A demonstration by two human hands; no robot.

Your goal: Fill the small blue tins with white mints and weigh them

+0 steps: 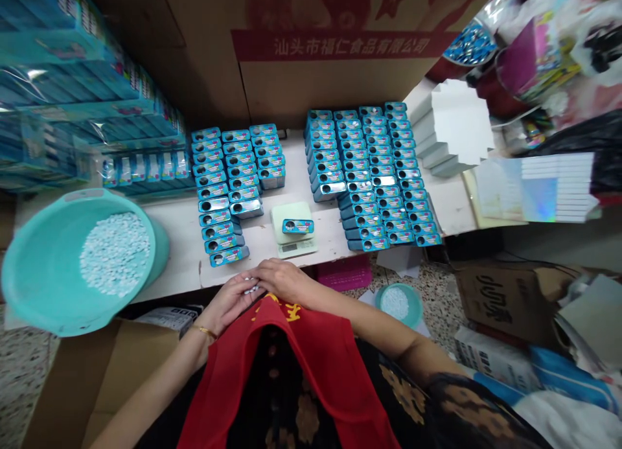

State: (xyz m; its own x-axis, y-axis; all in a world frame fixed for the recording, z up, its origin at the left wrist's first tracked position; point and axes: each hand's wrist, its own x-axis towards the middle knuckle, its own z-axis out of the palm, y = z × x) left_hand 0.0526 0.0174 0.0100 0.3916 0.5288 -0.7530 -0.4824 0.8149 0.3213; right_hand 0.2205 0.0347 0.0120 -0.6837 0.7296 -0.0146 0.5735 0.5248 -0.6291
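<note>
My left hand (pixel 227 301) is cupped palm up at the table's front edge, with a few small white tablets (pixel 251 285) lying in it. My right hand (pixel 282 279) lies over the left one, fingers curled onto the tablets. Just beyond both hands a small white scale (pixel 293 230) carries one blue tin (pixel 298 226). A teal basin (pixel 58 267) with a heap of white tablets (pixel 115 251) tilts at the left.
Rows of blue tins (pixel 228 190) and a larger block of tins (pixel 374 177) cover the white table (pixel 179 241). Stacked blue cartons (pixel 72 112) stand at the left, white boxes (pixel 451 128) at the right. A small teal bowl (pixel 399 302) sits on the floor.
</note>
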